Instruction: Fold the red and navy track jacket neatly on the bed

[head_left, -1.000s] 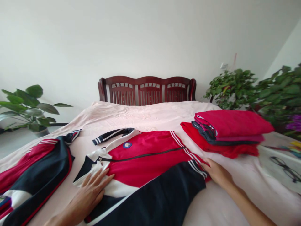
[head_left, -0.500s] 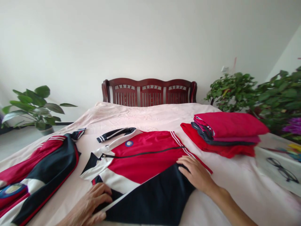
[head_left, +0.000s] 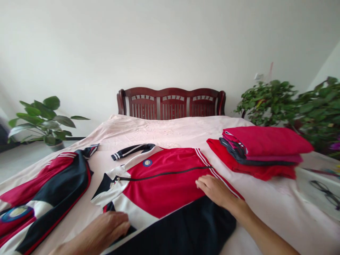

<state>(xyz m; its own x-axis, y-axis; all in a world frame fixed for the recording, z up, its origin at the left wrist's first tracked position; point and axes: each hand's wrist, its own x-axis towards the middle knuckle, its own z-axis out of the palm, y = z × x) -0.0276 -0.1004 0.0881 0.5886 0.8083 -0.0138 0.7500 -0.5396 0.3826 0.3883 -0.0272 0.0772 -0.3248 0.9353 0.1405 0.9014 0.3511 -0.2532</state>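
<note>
Red track jacket (head_left: pixel 162 191) lies flat on the pink bedspread (head_left: pixel 170 131); right hand (head_left: pixel 216 191) presses its front, fingers extended, gripping nothing; left hand (head_left: pixel 106 228) curls at the navy panel (head_left: pixel 180 230), hold unclear.

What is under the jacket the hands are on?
A pale pink bedcover shows around the red-and-navy track jacket; directly beneath the jacket, it is covered and nothing can be seen.

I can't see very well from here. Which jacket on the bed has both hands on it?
The jacket in the middle, red with white and dark blue. The left hand and right hand both rest on it. The jacket to its left has no hand on it.
</note>
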